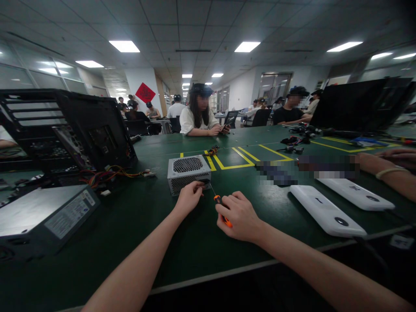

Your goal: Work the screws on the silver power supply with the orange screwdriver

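Note:
A silver computer power supply with a honeycomb-perforated casing sits on the green table in front of me. My left hand is at its lower right corner, with the fingers curled together against the face near a dark part. What those fingers pinch, if anything, is hidden. My right hand is wrapped round the handle of an orange and black screwdriver. The thin shaft slants up and left, its tip close to my left fingertips at the power supply's corner. Whether the tip touches a screw is too small to tell.
To the left stand an open black computer case with loose coloured wires and a second power supply. White power banks lie at right, near another person's arm. A person sits opposite. Cables lie farther back.

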The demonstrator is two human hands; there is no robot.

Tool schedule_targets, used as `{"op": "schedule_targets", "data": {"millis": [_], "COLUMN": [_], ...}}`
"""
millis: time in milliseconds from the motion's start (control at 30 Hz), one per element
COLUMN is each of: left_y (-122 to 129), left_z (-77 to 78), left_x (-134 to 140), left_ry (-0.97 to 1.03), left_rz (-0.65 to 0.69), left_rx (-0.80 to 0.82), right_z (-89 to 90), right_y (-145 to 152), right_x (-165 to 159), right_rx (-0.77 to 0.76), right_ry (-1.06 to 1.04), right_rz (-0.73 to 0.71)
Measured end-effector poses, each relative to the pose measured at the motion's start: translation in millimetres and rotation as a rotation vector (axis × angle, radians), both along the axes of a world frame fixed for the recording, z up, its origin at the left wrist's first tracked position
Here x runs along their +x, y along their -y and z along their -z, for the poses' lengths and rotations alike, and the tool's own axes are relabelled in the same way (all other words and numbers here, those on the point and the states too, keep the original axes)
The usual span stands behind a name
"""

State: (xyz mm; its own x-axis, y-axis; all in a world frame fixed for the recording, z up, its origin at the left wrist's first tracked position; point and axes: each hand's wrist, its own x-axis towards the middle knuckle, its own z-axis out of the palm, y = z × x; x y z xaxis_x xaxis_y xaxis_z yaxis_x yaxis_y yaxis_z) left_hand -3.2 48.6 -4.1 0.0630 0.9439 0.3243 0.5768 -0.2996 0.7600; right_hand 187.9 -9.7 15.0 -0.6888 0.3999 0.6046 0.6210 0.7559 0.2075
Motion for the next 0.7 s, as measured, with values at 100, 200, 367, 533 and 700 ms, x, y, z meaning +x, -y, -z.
{"op": "schedule_targets", "data": {"millis": [100, 200, 367, 533, 700], "left_y": [-0.9, 0.6, 11.9, 11.3, 1.5], "left_z": [-0.2, -1.4, -14.5, -25.3, -21.1], "left_x": [-0.8, -2.8, -1.5, 3.8, 3.5], "left_ry": [-0.027, -0.054, -0.326, -0.674, -0.693], "left_rz": [-0.039, -0.072, -0.158, -0.170, -0.197], "left_rx": [0.008, 0.015, 0.319, 0.605, 0.533], "right_z": [0.3, 0.0, -1.3, -0.8, -0.2], "right_y": [0.0, -0.5, -0.6, -0.2, -0.6], "right_x": [-0.4, 0.2, 1.0, -1.2, -0.8], "right_rx": [0.014, -0.020, -0.082, -0.084, -0.097], "right_ry": [0.028, 0.009, -0.077, -0.075, -0.084], "right_rz": [0.004, -0.004, 0.006, 0.001, -0.009]}}
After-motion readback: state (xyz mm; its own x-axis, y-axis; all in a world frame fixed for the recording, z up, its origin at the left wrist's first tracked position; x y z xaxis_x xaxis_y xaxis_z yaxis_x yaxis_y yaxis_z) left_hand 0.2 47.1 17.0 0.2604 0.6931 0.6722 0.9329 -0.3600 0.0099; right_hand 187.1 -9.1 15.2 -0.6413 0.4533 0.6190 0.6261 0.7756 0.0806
